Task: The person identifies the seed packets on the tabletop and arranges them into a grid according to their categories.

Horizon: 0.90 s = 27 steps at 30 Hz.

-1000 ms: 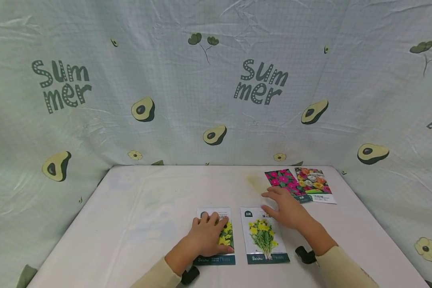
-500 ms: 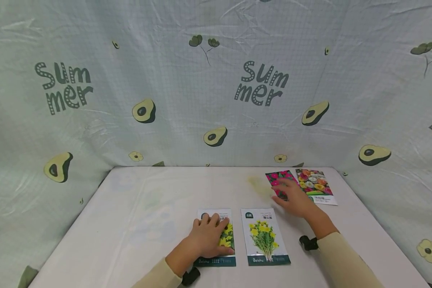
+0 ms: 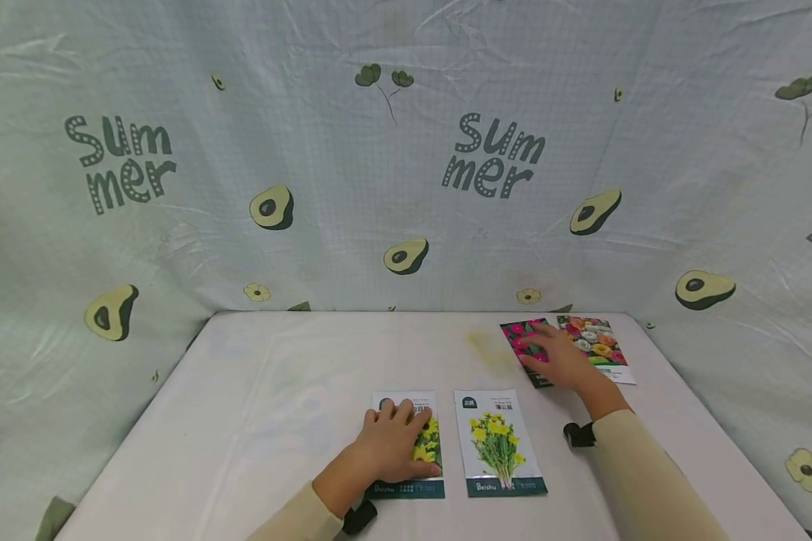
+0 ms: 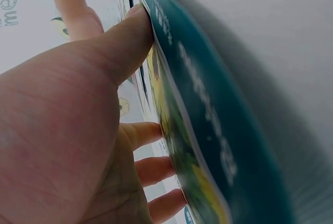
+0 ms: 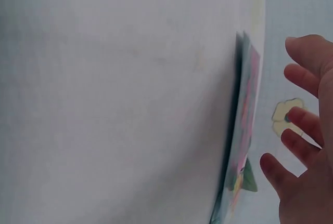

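Observation:
In the head view my left hand (image 3: 391, 448) rests on a seed packet with yellow flowers (image 3: 428, 442) and a dark green bottom strip. The left wrist view shows that thumb and the fingertips touching the face of the packet (image 4: 177, 115), fingers fairly straight. My right hand (image 3: 563, 362) is over a seed packet with magenta flowers (image 3: 516, 330) and hides part of it. In the right wrist view the right hand's fingers are spread with nothing between them, and a gap shows between them and the packet edge-on (image 5: 242, 130).
A dandelion seed packet (image 3: 497, 443) lies between the two hands. At the back right corner is a packet with mixed-colour blooms (image 3: 598, 344), partly behind the right hand. The white table (image 3: 291, 376) backs onto a curtain printed with avocados (image 3: 406, 256).
My right hand has moved from beside the top of the dandelion packet, away and to the right, over the magenta-flower packet. The left hand stays on its packet.

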Each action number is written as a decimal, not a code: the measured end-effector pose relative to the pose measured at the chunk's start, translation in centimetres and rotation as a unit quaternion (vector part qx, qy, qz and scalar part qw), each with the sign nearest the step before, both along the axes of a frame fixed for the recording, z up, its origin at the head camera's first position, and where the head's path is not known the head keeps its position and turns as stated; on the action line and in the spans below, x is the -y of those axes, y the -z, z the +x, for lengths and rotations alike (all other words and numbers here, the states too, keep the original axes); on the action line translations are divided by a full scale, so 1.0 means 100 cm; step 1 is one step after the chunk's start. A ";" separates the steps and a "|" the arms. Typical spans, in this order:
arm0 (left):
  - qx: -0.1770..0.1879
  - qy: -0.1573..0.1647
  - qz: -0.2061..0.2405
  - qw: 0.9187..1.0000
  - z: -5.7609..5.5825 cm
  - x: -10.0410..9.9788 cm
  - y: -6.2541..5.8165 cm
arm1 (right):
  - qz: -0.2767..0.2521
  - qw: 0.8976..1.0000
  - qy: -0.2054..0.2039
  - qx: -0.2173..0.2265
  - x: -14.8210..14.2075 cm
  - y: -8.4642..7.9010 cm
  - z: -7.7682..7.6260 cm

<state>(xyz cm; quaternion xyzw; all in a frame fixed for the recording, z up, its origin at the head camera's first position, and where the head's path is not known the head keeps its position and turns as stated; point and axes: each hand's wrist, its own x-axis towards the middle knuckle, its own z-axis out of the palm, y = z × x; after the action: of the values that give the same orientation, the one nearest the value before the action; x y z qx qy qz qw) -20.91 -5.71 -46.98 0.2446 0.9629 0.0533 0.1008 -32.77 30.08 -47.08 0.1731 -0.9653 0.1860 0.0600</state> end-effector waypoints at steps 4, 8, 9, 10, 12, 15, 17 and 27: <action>0.002 -0.001 0.000 1.000 -0.001 0.000 -0.001 | 0.006 1.000 0.010 0.002 -0.005 0.003 -0.007; 0.006 -0.001 -0.004 1.000 -0.001 0.000 -0.001 | 0.007 1.000 0.015 0.018 -0.009 0.007 -0.015; 0.007 -0.001 -0.006 1.000 -0.001 0.000 -0.001 | 0.007 1.000 0.015 0.024 -0.009 0.007 -0.016; 0.007 -0.001 -0.006 1.000 -0.001 0.000 -0.001 | 0.009 0.999 0.015 0.029 -0.010 0.008 -0.018; 0.006 -0.002 -0.007 1.000 -0.001 0.000 -0.001 | 0.016 0.999 0.015 0.037 -0.010 0.007 -0.022; 0.006 -0.002 -0.007 1.000 -0.002 0.000 0.000 | 0.027 0.998 0.016 0.046 -0.010 0.005 -0.026; 0.005 -0.001 -0.008 1.000 -0.002 0.000 0.000 | 0.039 0.998 0.014 0.049 -0.010 0.005 -0.027; -0.003 -0.001 -0.012 1.000 -0.001 -0.001 0.002 | 0.076 0.994 -0.009 0.083 -0.016 0.007 -0.036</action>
<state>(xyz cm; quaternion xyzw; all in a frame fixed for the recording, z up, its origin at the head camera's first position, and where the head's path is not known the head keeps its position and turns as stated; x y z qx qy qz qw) -21.05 -5.65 -47.15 0.2424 0.9640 0.0409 0.1011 -36.40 31.64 -47.79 0.1696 -0.9767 0.1265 -0.0356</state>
